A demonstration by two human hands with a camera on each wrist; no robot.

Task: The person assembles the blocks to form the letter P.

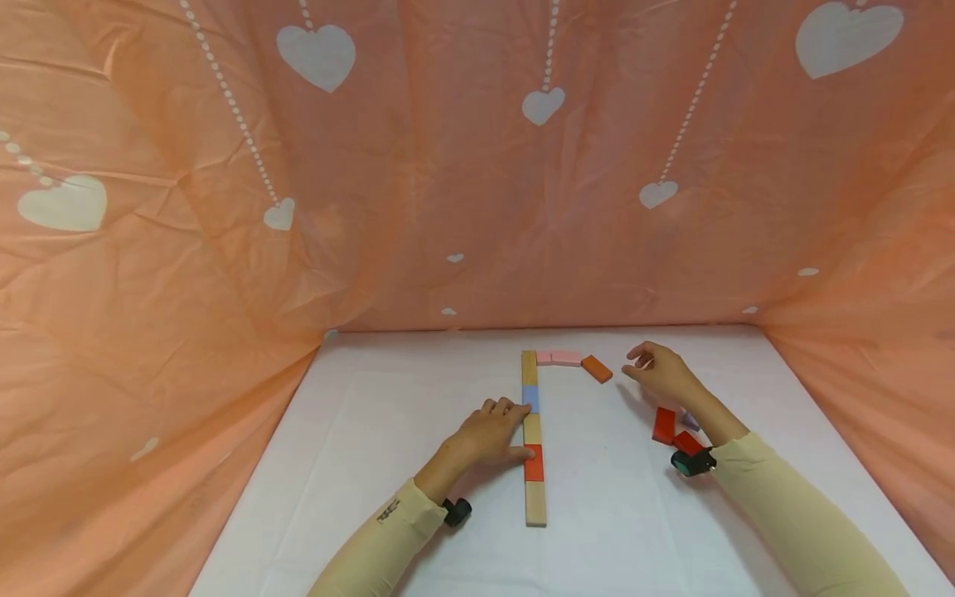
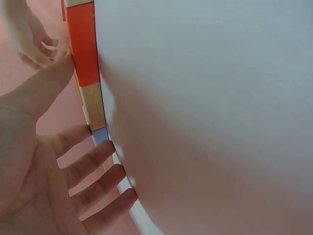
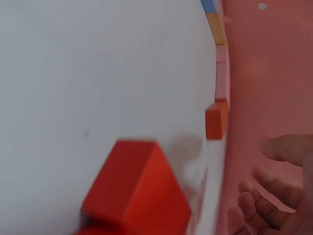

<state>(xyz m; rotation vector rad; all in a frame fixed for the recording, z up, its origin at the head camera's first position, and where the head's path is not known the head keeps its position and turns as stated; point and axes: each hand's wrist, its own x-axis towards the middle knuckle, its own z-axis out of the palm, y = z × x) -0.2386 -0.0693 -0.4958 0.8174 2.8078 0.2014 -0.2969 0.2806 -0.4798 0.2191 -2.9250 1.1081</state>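
Several blocks lie end to end in a straight line: a yellow block (image 1: 529,367) at the far end, a blue block (image 1: 530,398), a plain wooden block (image 1: 532,429), a red block (image 1: 533,469) and another wooden block (image 1: 535,503) nearest me. My left hand (image 1: 485,435) rests along the line's left side, thumb at the red block and fingers spread by the blue one. Two pink blocks (image 1: 566,358) run rightward from the far end. Beyond them an orange block (image 1: 597,369) lies at an angle. My right hand (image 1: 662,375) hovers right of it, fingers loosely bent, holding nothing.
Two loose red blocks (image 1: 664,424) and a purplish piece (image 1: 691,421) lie below my right hand, partly behind the wrist. A white cloth (image 1: 358,414) covers the table. An orange curtain (image 1: 477,207) with white hearts hangs behind and at both sides.
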